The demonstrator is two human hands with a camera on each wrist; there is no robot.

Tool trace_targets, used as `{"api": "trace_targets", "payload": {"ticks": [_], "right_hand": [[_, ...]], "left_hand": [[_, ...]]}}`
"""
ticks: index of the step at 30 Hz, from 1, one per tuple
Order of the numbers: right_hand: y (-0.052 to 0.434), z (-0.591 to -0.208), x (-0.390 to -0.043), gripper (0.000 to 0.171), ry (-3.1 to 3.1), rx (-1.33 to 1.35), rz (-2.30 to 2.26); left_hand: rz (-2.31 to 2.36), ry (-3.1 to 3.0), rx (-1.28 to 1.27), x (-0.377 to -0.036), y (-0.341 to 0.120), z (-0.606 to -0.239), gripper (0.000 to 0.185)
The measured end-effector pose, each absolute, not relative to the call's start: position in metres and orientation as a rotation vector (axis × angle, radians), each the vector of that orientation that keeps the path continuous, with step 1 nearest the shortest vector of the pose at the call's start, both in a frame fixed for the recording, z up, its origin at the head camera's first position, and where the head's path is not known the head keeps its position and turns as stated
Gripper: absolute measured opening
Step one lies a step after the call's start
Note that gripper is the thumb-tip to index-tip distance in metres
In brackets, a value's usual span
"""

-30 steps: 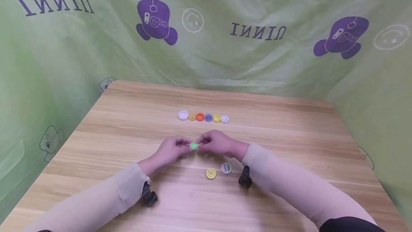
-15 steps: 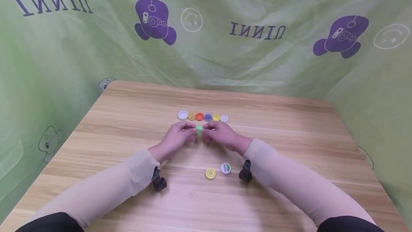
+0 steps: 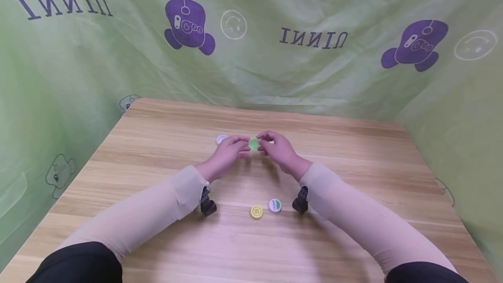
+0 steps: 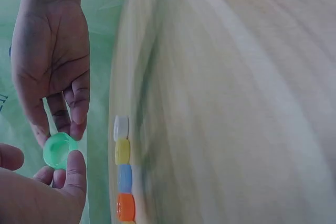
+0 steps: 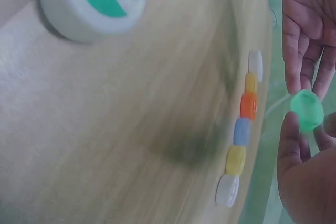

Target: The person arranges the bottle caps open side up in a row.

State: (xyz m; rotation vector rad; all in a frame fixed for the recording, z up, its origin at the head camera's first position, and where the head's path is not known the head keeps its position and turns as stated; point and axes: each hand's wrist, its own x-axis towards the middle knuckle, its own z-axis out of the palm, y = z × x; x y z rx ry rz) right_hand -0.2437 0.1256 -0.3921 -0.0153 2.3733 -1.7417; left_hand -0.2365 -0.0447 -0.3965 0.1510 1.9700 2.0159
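Note:
A small green bottle cap [image 3: 253, 143] is held up between both hands, its hollow side showing in the head view. My left hand [image 3: 225, 154] pinches it from the left with thumb and fingers. From the opposite side my right hand [image 3: 280, 150] grips its edge. In the right wrist view the green cap stands clear above a row of caps: orange [image 5: 249, 106], blue [image 5: 242, 131], yellow [image 5: 235, 160] and white [image 5: 227, 190] among them. The hands hide most of this row in the head view; a white cap [image 3: 222, 139] shows at its left end.
Nearer the person, a yellow cap [image 3: 256, 212] and a white cap with a green patch [image 3: 275, 205] lie apart from the row on the wooden table [image 3: 353, 178]. A green printed cloth [image 3: 251, 69] hangs behind and beside the table.
Both hands have carried the green cap forward and slightly right, from mid-table to over the row. The cap has turned to show its hollow side. The caps on the table have not moved.

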Motion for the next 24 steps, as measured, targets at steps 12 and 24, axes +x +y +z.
{"api": "trace_targets", "payload": {"ticks": [12, 24], "right_hand": [[0.143, -0.388, -0.261, 0.033, 2.087, 0.227, -1.974], [0.166, -0.384, -0.271, 0.04, 2.006, 0.27, -1.99]], "left_hand": [[1.966, 1.976, 0.048, -0.262, -0.018, -0.394, 0.039], [1.899, 1.998, 0.074, -0.277, 0.006, -0.392, 0.043]]}}
